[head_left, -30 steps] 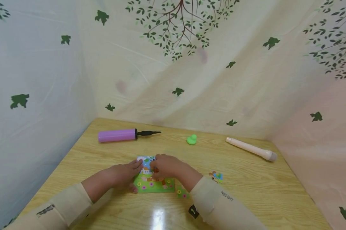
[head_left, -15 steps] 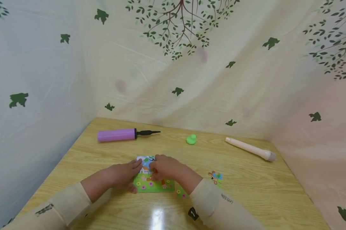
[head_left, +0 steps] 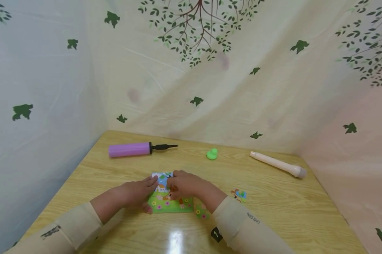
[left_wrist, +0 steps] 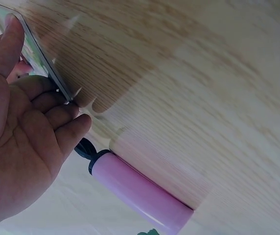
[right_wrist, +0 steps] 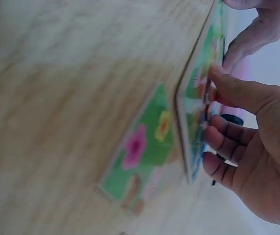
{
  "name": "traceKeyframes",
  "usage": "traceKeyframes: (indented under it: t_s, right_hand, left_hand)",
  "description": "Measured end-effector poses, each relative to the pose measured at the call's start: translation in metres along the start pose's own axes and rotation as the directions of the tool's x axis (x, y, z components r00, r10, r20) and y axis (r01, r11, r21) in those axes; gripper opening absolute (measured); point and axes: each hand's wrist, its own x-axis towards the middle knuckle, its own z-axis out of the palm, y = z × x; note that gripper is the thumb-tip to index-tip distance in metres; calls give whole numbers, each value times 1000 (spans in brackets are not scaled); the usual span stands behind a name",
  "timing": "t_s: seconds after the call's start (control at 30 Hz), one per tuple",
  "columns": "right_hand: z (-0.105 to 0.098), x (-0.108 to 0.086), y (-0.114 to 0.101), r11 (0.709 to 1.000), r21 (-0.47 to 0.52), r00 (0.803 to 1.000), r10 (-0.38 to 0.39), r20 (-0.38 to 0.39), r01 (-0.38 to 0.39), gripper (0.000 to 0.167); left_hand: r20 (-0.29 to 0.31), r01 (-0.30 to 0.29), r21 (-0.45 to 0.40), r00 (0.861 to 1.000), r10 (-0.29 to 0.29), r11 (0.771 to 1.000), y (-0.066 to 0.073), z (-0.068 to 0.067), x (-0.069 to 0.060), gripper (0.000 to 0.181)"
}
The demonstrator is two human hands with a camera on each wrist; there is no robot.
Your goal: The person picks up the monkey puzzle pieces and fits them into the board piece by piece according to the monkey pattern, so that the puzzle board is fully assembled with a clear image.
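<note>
A jigsaw puzzle board (head_left: 160, 206) with a meadow, flowers and a house lies on the table. My left hand (head_left: 137, 193) rests along its left edge with the fingers fairly straight; the left wrist view shows this hand's palm (left_wrist: 27, 132) beside the board's rim. Over the board's upper right, my right hand (head_left: 187, 184) has curled fingers and pinches a brownish puzzle piece (head_left: 173, 189) against the surface, mostly hidden by the fingers. Just right of the board lies a loose green flowered piece (right_wrist: 140, 147). Farther right sits another loose piece (head_left: 239, 195), with an animal's face.
A purple hand pump (head_left: 129, 150) with a black nozzle lies at the back left of the wooden table (head_left: 133, 233). Behind the board stands a small green duck-shaped toy (head_left: 212, 154). A pale microphone (head_left: 278, 164) lies at the back right, near the printed curtain (head_left: 165, 81).
The right hand and forearm have shifted very slightly right, still over the board. The left hand stays on the board's edge.
</note>
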Motion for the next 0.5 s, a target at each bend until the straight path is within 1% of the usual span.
traceKeyframes:
  t_s: [0.13, 0.3, 0.4, 0.5]
  right_hand:
    - [4, -1, 10, 998, 53, 999, -33, -30, 34, 28]
    - [5, -6, 14, 995, 77, 996, -65, -59, 69, 31]
    - [3, -8, 13, 995, 59, 994, -75, -79, 80, 32]
    - [3, -10, 11, 996, -1, 992, -91, -93, 91, 32]
  left_hand:
    - [-23, -6, -15, 1000, 6, 1000, 1, 0, -1, 97]
    - [-54, -5, -59, 999, 2, 998, 2, 1, -1, 98]
    - [-62, 1, -73, 998, -5, 997, 4, 0, -2, 99]
    - [-60, -4, -73, 998, 0, 997, 4, -1, -2, 98]
